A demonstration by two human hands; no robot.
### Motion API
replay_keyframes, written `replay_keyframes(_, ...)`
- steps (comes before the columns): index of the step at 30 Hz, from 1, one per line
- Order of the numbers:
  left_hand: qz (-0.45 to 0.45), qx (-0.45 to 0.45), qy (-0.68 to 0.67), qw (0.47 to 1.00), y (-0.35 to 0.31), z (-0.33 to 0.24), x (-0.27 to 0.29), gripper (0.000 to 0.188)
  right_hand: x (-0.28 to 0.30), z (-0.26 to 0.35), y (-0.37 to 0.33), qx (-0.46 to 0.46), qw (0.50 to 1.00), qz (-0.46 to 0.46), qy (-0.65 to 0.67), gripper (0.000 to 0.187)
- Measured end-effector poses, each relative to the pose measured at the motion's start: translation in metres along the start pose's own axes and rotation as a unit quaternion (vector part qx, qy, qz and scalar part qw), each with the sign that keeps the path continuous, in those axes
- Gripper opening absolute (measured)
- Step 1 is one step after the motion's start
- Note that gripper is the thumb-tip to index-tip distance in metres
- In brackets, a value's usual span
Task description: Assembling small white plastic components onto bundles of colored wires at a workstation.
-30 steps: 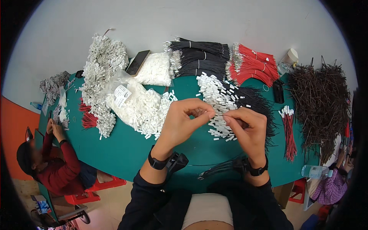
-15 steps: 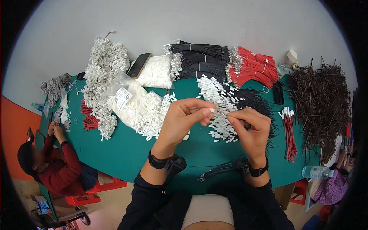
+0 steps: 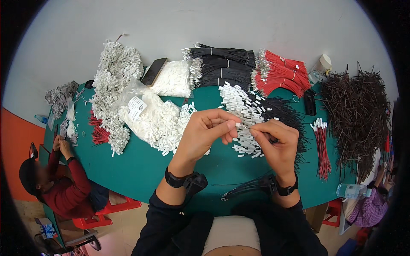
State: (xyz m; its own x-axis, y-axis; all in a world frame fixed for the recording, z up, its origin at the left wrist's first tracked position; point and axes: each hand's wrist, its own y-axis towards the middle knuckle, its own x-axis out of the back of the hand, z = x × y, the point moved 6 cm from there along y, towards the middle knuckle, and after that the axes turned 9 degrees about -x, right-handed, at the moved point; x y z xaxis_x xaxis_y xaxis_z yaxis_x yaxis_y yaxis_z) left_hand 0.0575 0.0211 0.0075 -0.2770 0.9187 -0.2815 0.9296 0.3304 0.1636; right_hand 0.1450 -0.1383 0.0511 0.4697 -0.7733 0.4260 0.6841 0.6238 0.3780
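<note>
My left hand (image 3: 211,130) pinches a small white connector housing (image 3: 238,124) between thumb and index finger. Close to its right, my right hand (image 3: 277,138) is pinched on a thin wire, whose tip points at the housing; its colour is hard to make out. Beyond both hands lies a heap of black wires fitted with white housings (image 3: 243,104). To the left, an open clear bag of loose white housings (image 3: 156,123) spills toward my left hand. Several loose black wires (image 3: 245,190) lie near the table edge, beneath my right wrist.
Bundled black wires (image 3: 228,66) and red wires (image 3: 284,74) line the back of the green table (image 3: 128,175). A phone (image 3: 154,71) rests by a second bag. At right are red-black wires (image 3: 322,149), a dark wire pile (image 3: 356,115) and a bottle (image 3: 353,191). A co-worker (image 3: 64,187) sits left.
My right hand has shifted slightly left, bringing its fingertips a little nearer the white housing. The left hand stays nearly in place.
</note>
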Motion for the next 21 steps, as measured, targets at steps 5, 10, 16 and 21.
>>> replay_keyframes(5,-0.017,-0.024,-0.007,1.0,-0.0006,0.0007,0.0019,0.017,0.0007,0.0023,-0.0009,0.008,1.0,-0.01,-0.002,0.012)
replay_keyframes(10,-0.035,-0.053,0.002,0.998,-0.0009,-0.0016,0.0012,0.018,0.003,0.0042,-0.0019,0.027,0.999,-0.02,-0.015,0.012)
replay_keyframes(16,-0.051,-0.057,-0.016,0.997,-0.0002,-0.0032,-0.0001,0.02,0.0071,0.0014,-0.0031,-0.002,0.999,-0.039,-0.01,0.012)
replay_keyframes(21,-0.045,-0.058,0.009,0.997,-0.0006,-0.0019,0.0025,0.016,0.0048,0.0024,-0.0028,0.011,1.0,-0.024,-0.005,0.012)
